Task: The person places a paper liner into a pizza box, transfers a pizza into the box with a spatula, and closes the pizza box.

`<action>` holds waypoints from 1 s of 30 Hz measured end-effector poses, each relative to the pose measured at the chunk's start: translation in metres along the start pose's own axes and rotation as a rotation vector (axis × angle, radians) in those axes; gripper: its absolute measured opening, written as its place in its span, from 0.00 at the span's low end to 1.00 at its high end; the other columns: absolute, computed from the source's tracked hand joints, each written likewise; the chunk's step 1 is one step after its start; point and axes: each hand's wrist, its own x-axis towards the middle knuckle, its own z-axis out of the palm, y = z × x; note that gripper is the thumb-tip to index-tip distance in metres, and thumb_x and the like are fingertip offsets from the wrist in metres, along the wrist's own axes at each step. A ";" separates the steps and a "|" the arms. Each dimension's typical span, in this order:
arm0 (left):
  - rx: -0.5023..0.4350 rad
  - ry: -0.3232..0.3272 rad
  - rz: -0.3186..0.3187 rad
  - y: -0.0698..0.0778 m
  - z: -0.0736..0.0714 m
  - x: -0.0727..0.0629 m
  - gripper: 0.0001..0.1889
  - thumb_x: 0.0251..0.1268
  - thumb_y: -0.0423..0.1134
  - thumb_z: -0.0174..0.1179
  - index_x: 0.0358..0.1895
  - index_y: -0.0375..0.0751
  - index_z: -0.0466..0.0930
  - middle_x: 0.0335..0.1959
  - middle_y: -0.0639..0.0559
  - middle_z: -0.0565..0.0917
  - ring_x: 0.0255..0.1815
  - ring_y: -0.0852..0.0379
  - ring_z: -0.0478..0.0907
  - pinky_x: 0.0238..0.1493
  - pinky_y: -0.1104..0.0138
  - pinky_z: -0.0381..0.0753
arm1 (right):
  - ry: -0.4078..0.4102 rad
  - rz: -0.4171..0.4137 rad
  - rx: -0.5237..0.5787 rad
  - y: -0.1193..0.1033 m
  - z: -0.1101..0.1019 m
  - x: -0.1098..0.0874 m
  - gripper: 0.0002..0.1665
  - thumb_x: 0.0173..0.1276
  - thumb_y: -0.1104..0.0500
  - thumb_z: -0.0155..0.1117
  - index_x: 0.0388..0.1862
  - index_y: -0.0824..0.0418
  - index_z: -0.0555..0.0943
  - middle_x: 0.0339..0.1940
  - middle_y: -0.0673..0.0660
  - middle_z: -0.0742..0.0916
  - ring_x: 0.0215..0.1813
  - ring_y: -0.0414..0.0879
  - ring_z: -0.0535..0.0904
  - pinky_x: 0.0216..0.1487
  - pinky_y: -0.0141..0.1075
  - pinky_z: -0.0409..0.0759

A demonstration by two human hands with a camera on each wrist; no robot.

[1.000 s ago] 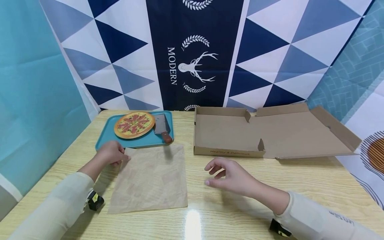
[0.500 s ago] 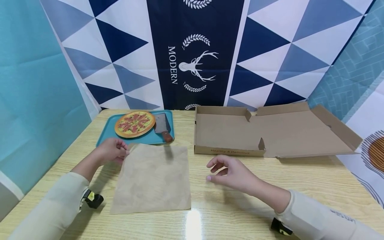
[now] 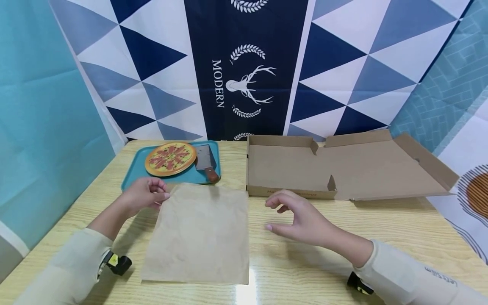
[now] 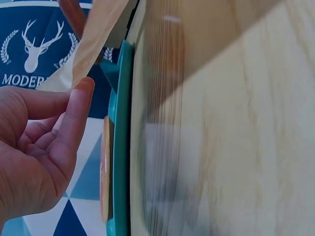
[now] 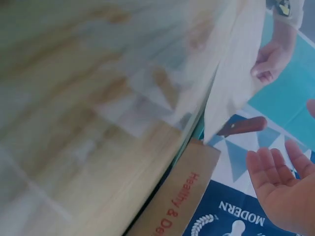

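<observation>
My left hand pinches the far left corner of a square sheet of brown parchment paper between thumb and forefinger. In the left wrist view the pinched corner of the paper is raised off the wooden table. The sheet slopes down toward me from that corner. To the right of the paper, my right hand hovers over the table with fingers loosely bent and thumb apart, holding nothing. In the right wrist view its fingers are spread from the palm, and the paper hangs beyond them.
At the back left, a teal tray carries a pizza and a broad-bladed server with a wooden handle. An unfolded cardboard pizza box lies at the back right, lid spread to the right. A patterned cloth hangs behind.
My left hand has lifted the paper's corner and drawn the sheet to the right and a little toward me. My right hand has risen slightly, with thumb and fingers wider apart.
</observation>
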 end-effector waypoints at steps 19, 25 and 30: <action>0.006 0.064 0.101 0.028 0.028 -0.016 0.10 0.67 0.32 0.62 0.43 0.28 0.74 0.34 0.45 0.78 0.34 0.55 0.79 0.35 0.62 0.85 | 0.117 -0.026 -0.198 0.005 -0.014 -0.003 0.26 0.54 0.62 0.77 0.51 0.63 0.78 0.49 0.55 0.82 0.48 0.49 0.80 0.45 0.37 0.82; 0.000 0.099 0.134 0.042 0.039 -0.018 0.09 0.65 0.32 0.63 0.43 0.30 0.76 0.34 0.44 0.79 0.36 0.54 0.80 0.36 0.62 0.86 | 0.140 0.121 -0.073 0.002 -0.020 -0.002 0.30 0.55 0.65 0.76 0.55 0.67 0.75 0.50 0.59 0.81 0.49 0.52 0.81 0.48 0.38 0.82; -0.022 0.126 0.132 0.051 0.045 -0.017 0.10 0.65 0.33 0.64 0.43 0.31 0.76 0.36 0.43 0.81 0.36 0.54 0.81 0.36 0.63 0.86 | 0.147 0.324 0.182 -0.001 -0.027 -0.001 0.30 0.59 0.66 0.73 0.58 0.71 0.72 0.51 0.63 0.81 0.49 0.52 0.82 0.48 0.33 0.82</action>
